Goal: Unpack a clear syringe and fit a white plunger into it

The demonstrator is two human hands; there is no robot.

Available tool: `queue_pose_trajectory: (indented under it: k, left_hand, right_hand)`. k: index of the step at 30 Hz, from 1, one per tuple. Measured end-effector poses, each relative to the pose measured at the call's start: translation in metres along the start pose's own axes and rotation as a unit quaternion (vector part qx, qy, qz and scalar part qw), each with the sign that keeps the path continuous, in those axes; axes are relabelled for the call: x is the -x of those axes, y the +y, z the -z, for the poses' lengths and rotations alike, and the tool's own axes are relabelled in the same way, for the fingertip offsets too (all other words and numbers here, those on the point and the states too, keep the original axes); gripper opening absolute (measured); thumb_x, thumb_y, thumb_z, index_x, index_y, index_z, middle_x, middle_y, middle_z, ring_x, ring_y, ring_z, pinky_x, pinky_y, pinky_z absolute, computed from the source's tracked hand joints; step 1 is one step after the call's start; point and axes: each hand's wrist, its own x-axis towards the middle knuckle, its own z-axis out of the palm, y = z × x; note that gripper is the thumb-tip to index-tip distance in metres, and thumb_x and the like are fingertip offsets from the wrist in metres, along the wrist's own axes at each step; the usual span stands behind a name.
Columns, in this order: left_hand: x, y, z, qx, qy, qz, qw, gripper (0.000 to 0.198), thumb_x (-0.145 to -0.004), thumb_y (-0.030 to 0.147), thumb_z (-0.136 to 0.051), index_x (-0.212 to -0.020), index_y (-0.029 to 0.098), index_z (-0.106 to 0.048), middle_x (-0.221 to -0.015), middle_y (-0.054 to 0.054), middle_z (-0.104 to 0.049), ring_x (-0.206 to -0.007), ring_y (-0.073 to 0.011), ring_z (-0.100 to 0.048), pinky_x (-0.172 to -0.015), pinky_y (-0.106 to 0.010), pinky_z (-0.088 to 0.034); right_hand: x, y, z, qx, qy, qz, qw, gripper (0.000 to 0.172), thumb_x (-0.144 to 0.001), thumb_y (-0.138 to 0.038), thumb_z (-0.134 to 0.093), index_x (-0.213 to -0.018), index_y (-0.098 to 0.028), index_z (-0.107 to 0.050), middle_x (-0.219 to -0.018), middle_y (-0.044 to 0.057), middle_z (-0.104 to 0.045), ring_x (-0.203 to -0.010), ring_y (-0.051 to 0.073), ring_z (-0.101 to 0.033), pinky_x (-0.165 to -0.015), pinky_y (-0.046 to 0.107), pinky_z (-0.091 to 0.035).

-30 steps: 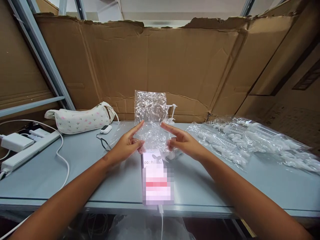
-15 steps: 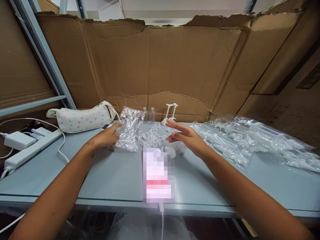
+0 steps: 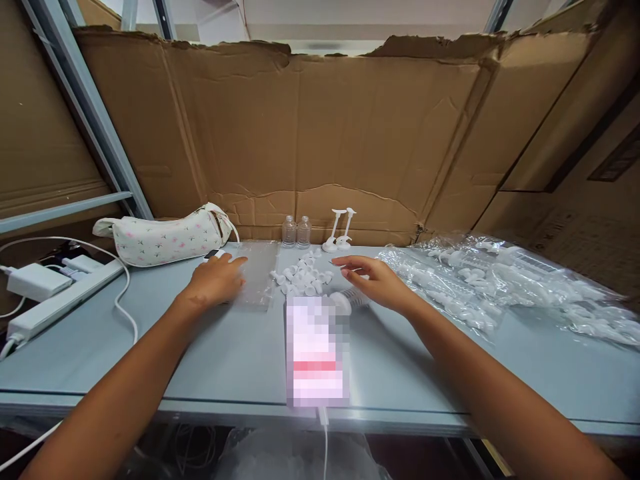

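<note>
My left hand (image 3: 217, 279) rests at the left edge of a clear plastic bag (image 3: 257, 275) that lies flat on the shelf. Its fingers are loosely spread, nothing gripped that I can see. My right hand (image 3: 375, 283) hovers with fingers stretched forward and apart, and holds nothing. Under and beside it a clear ribbed container (image 3: 356, 300) with a white end lies on its side, partly hidden. Between my hands is a heap of small white caps (image 3: 303, 275). Behind it stand two small clear bottles (image 3: 296, 232) and two white stand-like pieces (image 3: 343, 230) with round bases.
A phone (image 3: 317, 350), its screen blurred out, stands in front with a cable at its lower end. Bags of white parts (image 3: 480, 280) lie at right. A floral pouch (image 3: 165, 237) and a power strip (image 3: 67, 300) are at left. Cardboard (image 3: 300, 133) walls the back.
The plastic bag, raised and crumpled before, now lies flat. My left hand has lowered onto its edge, its fingers loosened. My right hand has moved slightly down, its fingers closer together.
</note>
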Motion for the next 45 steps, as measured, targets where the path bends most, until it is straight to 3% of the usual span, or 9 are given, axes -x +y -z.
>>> queue_pose_trajectory:
  k: [5,11,16,19,22,28,33,40,45]
  left_hand:
    - [-0.006,0.022,-0.017,0.066,0.069,-0.192,0.977,0.042,-0.091,0.034,-0.041,-0.128,0.022,-0.057,-0.134,-0.009,-0.056,-0.126,-0.0276,-0.046,-0.106,-0.046,-0.034]
    - [-0.014,0.046,-0.032,0.036,0.066,-0.208,0.975,0.039,-0.09,0.026,-0.04,-0.125,0.02,-0.057,-0.124,-0.009,-0.063,-0.116,-0.0263,-0.055,-0.098,-0.043,-0.038]
    - [-0.018,0.052,-0.032,0.003,0.109,-0.203,0.973,0.031,-0.087,0.018,-0.044,-0.11,0.019,-0.064,-0.113,-0.01,-0.066,-0.107,-0.027,-0.057,-0.091,-0.042,-0.04]
    - [-0.017,0.056,-0.028,0.005,0.145,-0.2,0.969,0.029,-0.088,0.019,-0.045,-0.11,0.018,-0.063,-0.111,-0.01,-0.064,-0.103,-0.0278,-0.056,-0.086,-0.041,-0.041]
    - [-0.016,0.062,-0.026,0.009,0.176,-0.203,0.963,0.03,-0.089,0.018,-0.043,-0.113,0.019,-0.062,-0.109,-0.01,-0.062,-0.101,-0.0267,-0.056,-0.082,-0.039,-0.041]
    - [-0.017,0.067,-0.029,0.0,0.148,-0.207,0.967,0.04,-0.091,0.014,-0.04,-0.126,0.022,-0.056,-0.11,-0.009,-0.065,-0.101,-0.025,-0.057,-0.084,-0.039,-0.041]
    - [-0.013,0.06,-0.029,0.038,0.139,-0.166,0.976,0.042,-0.093,0.025,-0.039,-0.133,0.019,-0.051,-0.127,-0.01,-0.061,-0.113,-0.027,-0.056,-0.095,-0.041,-0.04]
    - [-0.009,0.047,-0.025,0.06,0.048,-0.134,0.988,0.048,-0.091,0.029,-0.04,-0.136,0.016,-0.048,-0.125,-0.014,-0.063,-0.114,-0.0315,-0.059,-0.096,-0.047,-0.042]
    - [-0.004,0.048,-0.021,0.124,0.112,-0.144,0.975,0.047,-0.091,0.033,-0.04,-0.135,0.018,-0.049,-0.134,-0.009,-0.058,-0.122,-0.0276,-0.053,-0.104,-0.044,-0.037]
  right_hand:
    - [0.004,0.002,0.017,0.109,-0.067,0.042,0.991,0.033,-0.084,-0.029,-0.056,-0.114,-0.027,-0.068,-0.121,0.005,-0.066,-0.112,0.027,-0.059,-0.097,0.048,-0.045]
    - [0.017,0.0,0.027,0.142,-0.2,0.053,0.968,0.059,-0.069,-0.032,-0.073,-0.126,-0.031,-0.061,-0.127,0.003,-0.062,-0.12,0.03,-0.054,-0.101,0.047,-0.042]
    - [0.012,-0.014,0.014,0.203,-0.259,0.064,0.942,0.041,-0.064,-0.008,-0.066,-0.101,-0.026,-0.071,-0.102,0.004,-0.071,-0.102,0.028,-0.062,-0.087,0.04,-0.048]
    - [0.01,-0.015,0.012,0.208,-0.222,0.089,0.948,0.03,-0.067,-0.012,-0.067,-0.095,-0.023,-0.07,-0.099,0.005,-0.07,-0.099,0.027,-0.06,-0.086,0.04,-0.047]
    - [0.009,-0.012,0.015,0.2,-0.123,0.112,0.965,0.035,-0.072,-0.024,-0.069,-0.106,-0.023,-0.066,-0.112,0.008,-0.065,-0.109,0.03,-0.053,-0.093,0.043,-0.042]
    - [0.01,-0.018,0.018,0.16,0.003,0.122,0.98,0.038,-0.078,-0.037,-0.066,-0.112,-0.023,-0.06,-0.111,0.009,-0.063,-0.103,0.028,-0.052,-0.089,0.043,-0.042]
    - [0.008,-0.019,0.017,-0.003,0.042,0.068,0.997,0.04,-0.078,-0.043,-0.067,-0.11,-0.022,-0.055,-0.105,0.007,-0.064,-0.094,0.023,-0.058,-0.081,0.037,-0.045]
    - [0.004,-0.014,0.016,-0.185,0.092,0.021,0.978,0.045,-0.077,-0.044,-0.069,-0.112,-0.025,-0.047,-0.105,0.005,-0.064,-0.092,0.02,-0.06,-0.069,0.031,-0.049]
    - [0.003,-0.02,0.017,-0.249,0.107,0.005,0.963,0.043,-0.072,-0.045,-0.071,-0.103,-0.026,-0.048,-0.098,0.003,-0.06,-0.08,0.018,-0.057,-0.057,0.03,-0.049]
